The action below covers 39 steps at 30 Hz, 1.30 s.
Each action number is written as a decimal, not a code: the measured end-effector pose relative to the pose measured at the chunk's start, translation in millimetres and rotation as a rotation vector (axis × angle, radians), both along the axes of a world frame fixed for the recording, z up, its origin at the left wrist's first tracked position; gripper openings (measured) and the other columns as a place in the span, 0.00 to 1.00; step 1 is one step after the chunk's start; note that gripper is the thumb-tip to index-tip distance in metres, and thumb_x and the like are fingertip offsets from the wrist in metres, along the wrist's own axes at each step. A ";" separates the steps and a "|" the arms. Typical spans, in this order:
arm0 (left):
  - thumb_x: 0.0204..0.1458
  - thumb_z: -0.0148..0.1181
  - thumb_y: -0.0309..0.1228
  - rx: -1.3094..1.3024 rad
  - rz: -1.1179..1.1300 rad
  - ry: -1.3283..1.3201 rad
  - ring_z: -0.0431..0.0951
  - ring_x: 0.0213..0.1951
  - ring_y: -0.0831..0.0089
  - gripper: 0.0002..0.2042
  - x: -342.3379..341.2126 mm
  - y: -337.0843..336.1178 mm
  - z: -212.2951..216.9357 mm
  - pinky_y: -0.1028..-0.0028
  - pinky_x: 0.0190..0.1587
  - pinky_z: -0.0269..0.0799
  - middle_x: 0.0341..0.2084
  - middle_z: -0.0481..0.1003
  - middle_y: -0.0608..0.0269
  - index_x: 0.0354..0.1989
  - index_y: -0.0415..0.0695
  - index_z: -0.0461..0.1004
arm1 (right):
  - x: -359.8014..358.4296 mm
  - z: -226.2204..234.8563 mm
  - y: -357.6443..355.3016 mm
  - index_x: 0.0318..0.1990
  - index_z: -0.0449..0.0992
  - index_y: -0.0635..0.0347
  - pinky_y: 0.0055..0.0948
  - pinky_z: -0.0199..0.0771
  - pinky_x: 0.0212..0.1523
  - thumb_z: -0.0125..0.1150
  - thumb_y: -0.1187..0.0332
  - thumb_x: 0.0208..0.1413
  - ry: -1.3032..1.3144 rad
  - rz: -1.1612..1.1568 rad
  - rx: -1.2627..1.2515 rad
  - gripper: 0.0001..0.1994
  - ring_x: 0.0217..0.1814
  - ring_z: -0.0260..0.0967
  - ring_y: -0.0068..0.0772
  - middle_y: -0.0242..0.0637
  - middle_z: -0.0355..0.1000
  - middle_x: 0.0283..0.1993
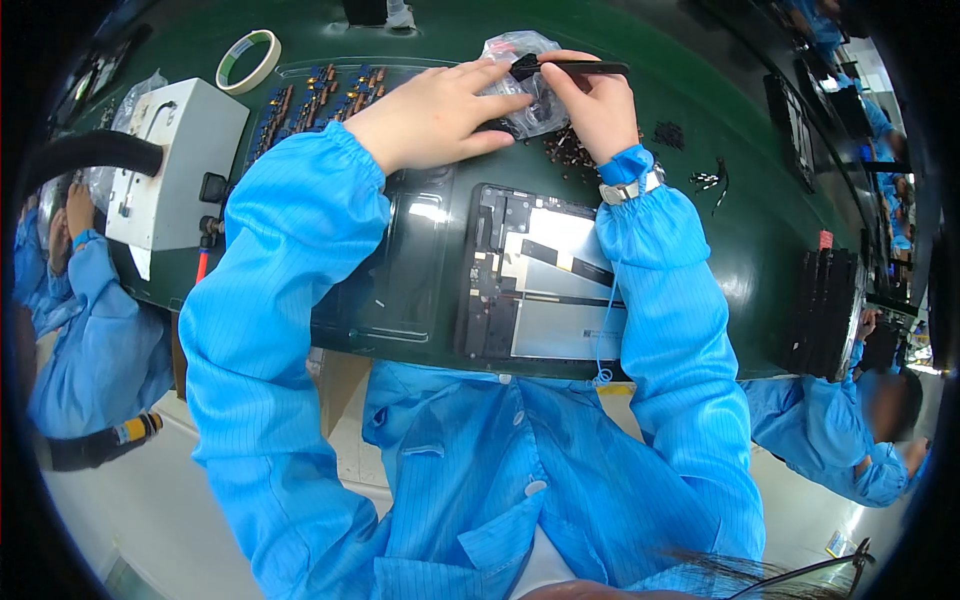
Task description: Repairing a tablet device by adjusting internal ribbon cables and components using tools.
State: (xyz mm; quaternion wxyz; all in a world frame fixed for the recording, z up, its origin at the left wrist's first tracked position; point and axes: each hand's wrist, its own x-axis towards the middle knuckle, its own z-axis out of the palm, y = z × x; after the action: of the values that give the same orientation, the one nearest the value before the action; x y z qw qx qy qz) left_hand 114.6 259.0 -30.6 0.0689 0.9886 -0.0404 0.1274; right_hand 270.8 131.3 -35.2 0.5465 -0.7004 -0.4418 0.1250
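At the far middle of the bench, my left hand (430, 118) has its fingers stretched out and apart, the tips resting on a clear plastic bag (545, 112). My right hand (603, 110) pinches slim black tweezers (600, 67) over the same bag. A small dark piece (524, 67) shows at the left end of the tweezers, by my left fingertips; its kind is unclear. Nearer to me lies an opened tablet-like device (565, 335) with silver plates and a black frame, partly covered by my right sleeve.
Left of my arms stand a white box machine (180, 165) with a black hose and a roll of tape (248, 62). A clear tray (400, 310) carries rows of small circuit parts. Loose screws (568, 152) lie beside the bag; black panels (822, 315) stack at right. Co-workers sit both sides.
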 end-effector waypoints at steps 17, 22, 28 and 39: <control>0.49 0.55 0.37 0.054 0.035 0.118 0.57 0.59 0.57 0.23 -5.8 -8.5 3.3 0.62 0.57 0.56 0.59 0.54 0.51 0.55 0.56 0.62 | -0.9 -2.4 -2.2 0.39 0.76 0.61 0.21 0.69 0.37 0.58 0.69 0.49 -0.086 0.021 -0.082 0.10 0.36 0.70 0.23 0.36 0.74 0.34; 0.49 0.55 0.36 0.035 0.021 0.084 0.57 0.59 0.57 0.23 -6.2 -4.4 -1.7 0.62 0.57 0.56 0.58 0.55 0.51 0.56 0.56 0.61 | -2.6 1.0 -0.4 0.39 0.76 0.59 0.20 0.69 0.37 0.58 0.69 0.48 -0.114 0.026 -0.104 0.10 0.36 0.70 0.23 0.36 0.74 0.34; 0.49 0.55 0.36 0.021 0.006 0.051 0.58 0.58 0.57 0.23 -5.4 -1.3 -1.5 0.62 0.57 0.57 0.58 0.55 0.51 0.56 0.56 0.61 | -0.3 2.1 3.0 0.38 0.76 0.60 0.20 0.69 0.36 0.57 0.70 0.48 -0.100 0.022 -0.088 0.09 0.35 0.70 0.22 0.35 0.73 0.34; 0.53 0.49 0.33 -0.600 0.131 -0.058 0.65 0.53 0.59 0.17 -15.3 -9.5 33.4 0.68 0.54 0.60 0.55 0.60 0.52 0.51 0.45 0.66 | -36.1 77.9 -51.3 0.37 0.76 0.64 0.18 0.70 0.36 0.58 0.75 0.47 0.063 0.082 0.217 0.08 0.36 0.70 0.22 0.35 0.73 0.36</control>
State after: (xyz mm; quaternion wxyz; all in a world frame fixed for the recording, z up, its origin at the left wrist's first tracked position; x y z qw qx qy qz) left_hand 99.3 249.5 2.8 0.3481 0.9206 0.0610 0.1661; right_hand 234.7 80.0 42.7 0.6271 -0.6140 -0.4639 0.1205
